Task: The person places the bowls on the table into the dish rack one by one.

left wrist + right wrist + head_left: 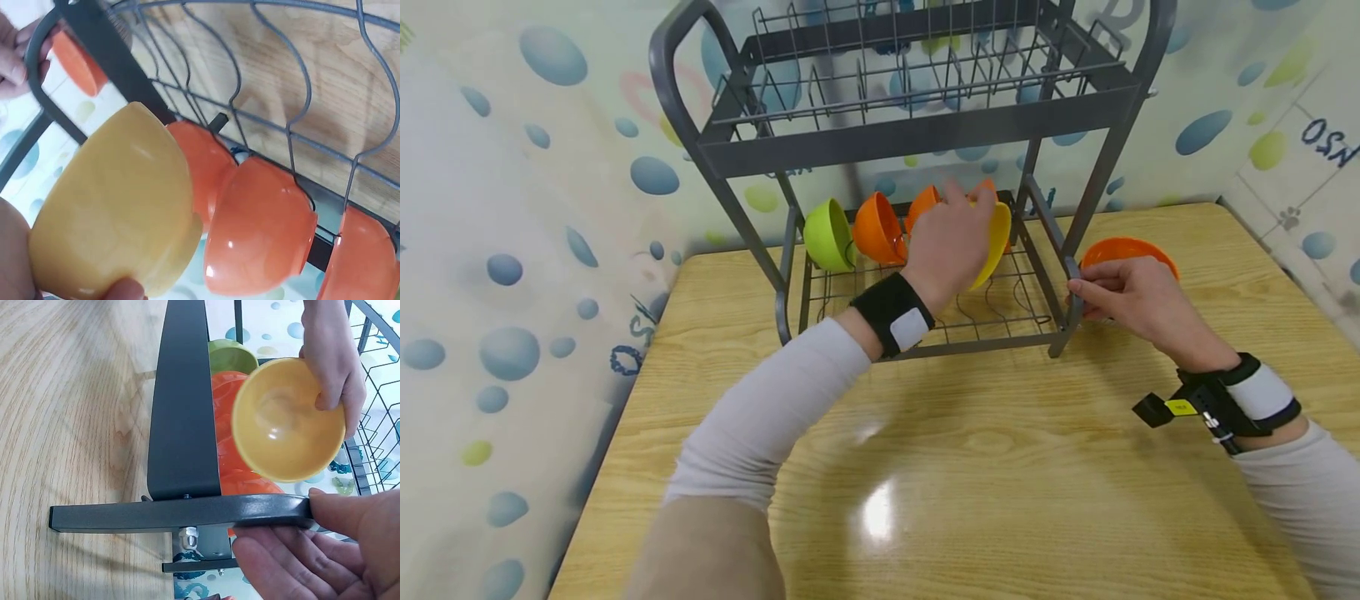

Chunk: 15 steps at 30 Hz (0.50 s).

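Note:
My left hand (pixel 951 250) pinches a yellow bowl (pixel 999 242) by its rim, over the right part of the rack's lower tier. In the right wrist view the yellow bowl (pixel 281 425) shows its inside, with the left thumb over the rim. Left of it, a green bowl (pixel 826 237) and several orange bowls (pixel 259 228) stand on edge in a row along the wire tier. The left hand partly hides that row in the head view. My right hand (pixel 1138 300) grips the grey rack's front right upright (pixel 262 511) between thumb and fingers.
The two-tier dish rack (pixel 917 137) stands on a wooden table (pixel 970 467) against a patterned wall. Its upper wire tier overhangs the bowls. Another orange bowl (pixel 1131 247) is on the table right of the rack, behind the right hand.

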Tool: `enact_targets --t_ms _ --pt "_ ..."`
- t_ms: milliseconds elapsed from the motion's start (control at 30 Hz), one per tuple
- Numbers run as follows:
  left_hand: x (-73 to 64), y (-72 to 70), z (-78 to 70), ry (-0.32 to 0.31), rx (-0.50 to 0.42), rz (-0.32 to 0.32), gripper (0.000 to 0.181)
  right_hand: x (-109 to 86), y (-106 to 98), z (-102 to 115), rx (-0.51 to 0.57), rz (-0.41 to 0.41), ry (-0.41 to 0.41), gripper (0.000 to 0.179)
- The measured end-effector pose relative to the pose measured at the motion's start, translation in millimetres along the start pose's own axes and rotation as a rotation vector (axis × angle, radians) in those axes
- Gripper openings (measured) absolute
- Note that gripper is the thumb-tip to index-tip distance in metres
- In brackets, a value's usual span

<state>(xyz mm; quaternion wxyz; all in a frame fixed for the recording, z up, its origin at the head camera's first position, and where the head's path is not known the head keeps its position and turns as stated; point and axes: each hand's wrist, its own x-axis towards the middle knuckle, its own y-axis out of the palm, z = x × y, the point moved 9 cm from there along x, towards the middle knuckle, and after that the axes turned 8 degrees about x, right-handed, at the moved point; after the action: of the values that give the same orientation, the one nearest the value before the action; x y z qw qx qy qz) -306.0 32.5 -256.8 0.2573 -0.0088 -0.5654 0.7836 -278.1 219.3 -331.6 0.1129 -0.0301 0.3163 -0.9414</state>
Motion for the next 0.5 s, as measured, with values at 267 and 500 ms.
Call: enact_targets --t_ms 267,500 --pt "-1.8 7.6 -21.3 0.029 0.155 -0.083 0.038 -0.7 1 -1 0.019 0.006 0.007 0.046" --pt "-2.7 9.7 -33.9 0.053 0.228 -0.118 0.036 -0.5 1 1 0.014 0.005 0.001 0.046"
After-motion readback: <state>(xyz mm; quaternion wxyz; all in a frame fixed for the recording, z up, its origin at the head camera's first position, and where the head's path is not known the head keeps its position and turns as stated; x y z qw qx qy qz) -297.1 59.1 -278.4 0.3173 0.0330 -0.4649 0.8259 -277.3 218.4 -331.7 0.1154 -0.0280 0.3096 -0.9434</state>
